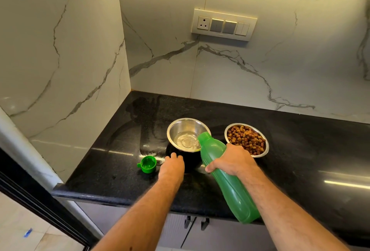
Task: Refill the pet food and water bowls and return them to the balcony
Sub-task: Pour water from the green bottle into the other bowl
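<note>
Black speckled stone worktop [300, 150]: carries both bowls and the cap.
Steel water bowl on black base [181, 128]: a little water at the bottom, centre of worktop.
Green plastic bottle [226, 180]: tilted, open mouth over that bowl's near rim.
Right hand [232, 160]: clamped around the bottle's upper body.
Left hand [173, 165]: fingers spread, resting against the bowl's black base.
Steel bowl of brown kibble [246, 139]: full, just right of the water bowl.
Green screw cap [148, 163]: open side up, left of the left hand.

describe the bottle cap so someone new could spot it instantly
Start at the black countertop in the marble corner. Left of the steel water bowl, just beyond the left hand, sits the green cap, open side up. It is the only small loose green piece; the green bottle is in the right hand.
</note>
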